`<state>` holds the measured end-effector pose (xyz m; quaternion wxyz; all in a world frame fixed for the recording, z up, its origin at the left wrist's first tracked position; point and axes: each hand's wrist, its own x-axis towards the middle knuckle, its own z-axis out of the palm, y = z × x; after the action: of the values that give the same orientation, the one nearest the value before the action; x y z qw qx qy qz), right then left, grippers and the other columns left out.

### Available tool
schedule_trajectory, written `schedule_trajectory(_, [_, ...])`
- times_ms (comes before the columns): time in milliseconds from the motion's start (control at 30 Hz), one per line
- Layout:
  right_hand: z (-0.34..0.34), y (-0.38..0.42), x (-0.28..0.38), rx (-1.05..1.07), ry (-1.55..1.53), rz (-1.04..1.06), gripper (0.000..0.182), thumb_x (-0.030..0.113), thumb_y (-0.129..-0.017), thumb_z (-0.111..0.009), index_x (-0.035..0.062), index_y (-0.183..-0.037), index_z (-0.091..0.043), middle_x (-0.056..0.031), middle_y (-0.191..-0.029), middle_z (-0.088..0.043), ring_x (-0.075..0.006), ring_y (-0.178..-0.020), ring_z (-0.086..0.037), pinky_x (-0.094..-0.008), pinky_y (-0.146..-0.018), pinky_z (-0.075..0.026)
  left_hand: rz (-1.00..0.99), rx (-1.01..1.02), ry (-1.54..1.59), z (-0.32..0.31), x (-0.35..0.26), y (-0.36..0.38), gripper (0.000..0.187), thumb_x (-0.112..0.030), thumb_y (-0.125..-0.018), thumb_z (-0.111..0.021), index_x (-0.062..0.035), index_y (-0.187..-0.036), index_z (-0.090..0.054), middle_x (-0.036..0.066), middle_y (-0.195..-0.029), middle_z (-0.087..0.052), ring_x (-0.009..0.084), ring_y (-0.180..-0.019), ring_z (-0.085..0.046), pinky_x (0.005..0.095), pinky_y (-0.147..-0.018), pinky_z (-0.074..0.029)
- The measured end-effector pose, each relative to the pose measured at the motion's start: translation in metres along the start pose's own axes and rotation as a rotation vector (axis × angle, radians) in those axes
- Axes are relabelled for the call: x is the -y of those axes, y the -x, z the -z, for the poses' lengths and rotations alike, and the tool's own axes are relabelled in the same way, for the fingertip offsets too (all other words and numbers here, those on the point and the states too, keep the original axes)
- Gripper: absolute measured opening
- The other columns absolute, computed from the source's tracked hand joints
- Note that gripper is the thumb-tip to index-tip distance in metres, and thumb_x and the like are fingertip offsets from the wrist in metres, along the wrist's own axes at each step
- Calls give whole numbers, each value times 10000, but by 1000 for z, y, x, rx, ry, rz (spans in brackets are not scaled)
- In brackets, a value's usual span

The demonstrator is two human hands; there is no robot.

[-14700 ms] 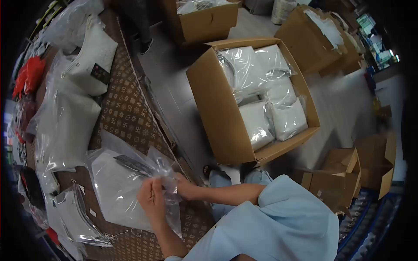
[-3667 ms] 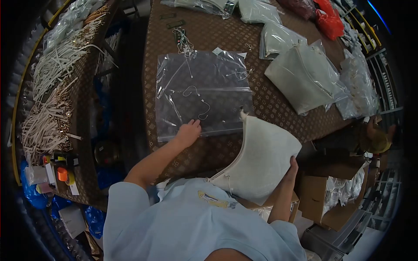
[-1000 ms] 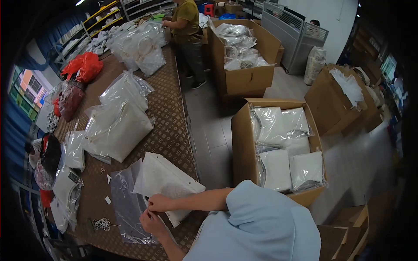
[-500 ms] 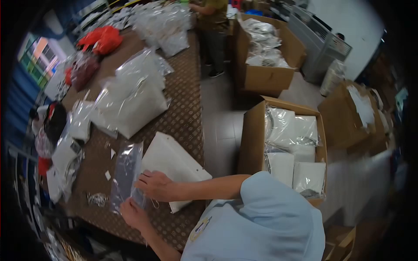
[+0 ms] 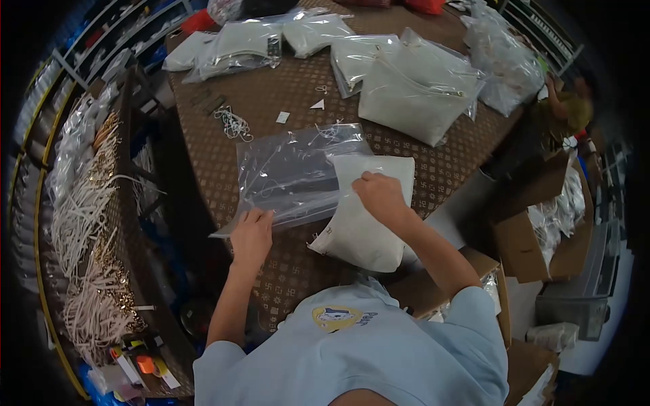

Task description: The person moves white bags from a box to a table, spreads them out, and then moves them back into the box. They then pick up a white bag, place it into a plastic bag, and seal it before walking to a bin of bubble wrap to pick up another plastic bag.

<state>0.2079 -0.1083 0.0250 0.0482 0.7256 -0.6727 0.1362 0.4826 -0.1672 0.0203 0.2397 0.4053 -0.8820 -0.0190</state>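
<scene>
A clear plastic bag [image 5: 291, 169] lies flat on the brown patterned table, its near edge under the fingers of my left hand [image 5: 252, 237]. Those fingers are closed on that edge. My right hand [image 5: 380, 197] grips a white handbag [image 5: 369, 237] near its upper part, fingers curled into the material. The handbag lies on its side and overlaps the right edge of the plastic bag; its lower end points toward my body. Just beyond the plastic bag are a small white paper tag [image 5: 283, 117] and a tangle of white cord [image 5: 233, 124].
Wrapped white bags [image 5: 420, 95] lie across the far side of the table [image 5: 271, 291]. Straps [image 5: 95, 237] hang over a rail at left. Cardboard boxes [image 5: 528, 247] stand at right, and another person [image 5: 567, 108] is at the far right.
The view has turned to the right. My right hand has gone from the plastic bag to the white handbag, which now lies closer to the plastic bag. My left hand stays at the plastic bag.
</scene>
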Motion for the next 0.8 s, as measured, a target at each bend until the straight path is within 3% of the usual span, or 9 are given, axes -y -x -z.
schedule_trajectory(267, [20,-9,-43,-10,82,-78,81,201,-750,-575,129,-757,-611,-13,-732,-580,-208,-696,-580,-332,-577,-461,381,59,31,12,51,18,137,-129,-750,-572,-84,-860,-639,41,-846,-560,243,-800,-544,346,-660,-457])
schedule_trajectory(333, [23,-12,-44,-116,50,-109,74,197,-747,-585,132,-774,-606,-9,-726,-577,-204,-695,-580,-327,-575,-457,441,82,17,8,67,23,152,-151,-750,-575,-91,-872,-643,39,-865,-566,239,-817,-548,345,-674,-459])
schedule_trajectory(400, [23,-9,-45,-139,23,-113,74,195,-746,-590,129,-777,-601,-10,-723,-575,-201,-695,-579,-328,-575,-456,592,99,168,5,84,29,178,-185,-746,-570,-100,-884,-644,44,-902,-571,234,-843,-552,353,-700,-461])
schedule_trajectory(533, [12,-8,-54,-200,48,-95,82,190,-738,-608,118,-772,-590,-14,-713,-569,-198,-684,-577,-325,-566,-452,560,177,-50,-1,63,22,184,-202,-749,-545,-103,-866,-647,53,-934,-573,230,-880,-551,354,-725,-461])
schedule_trajectory(633, [7,-5,-65,-317,5,-44,94,199,-725,-613,119,-754,-573,-12,-680,-550,-190,-638,-573,-303,-523,-453,417,239,-152,-2,51,8,187,-195,-754,-510,-98,-838,-646,74,-904,-584,255,-859,-560,360,-718,-465])
schedule_trajectory(700, [9,-4,-73,-309,25,-28,95,199,-725,-615,119,-751,-570,-10,-676,-550,-189,-634,-572,-303,-521,-452,563,362,-139,-10,61,6,200,-206,-754,-495,-91,-825,-643,101,-855,-604,286,-811,-574,373,-707,-466])
schedule_trajectory(800, [10,3,-88,-328,71,-54,99,200,-722,-620,122,-755,-572,-7,-676,-554,-187,-628,-570,-301,-522,-449,718,375,-28,-15,71,9,202,-215,-754,-500,-91,-825,-642,114,-824,-615,307,-778,-584,388,-692,-465])
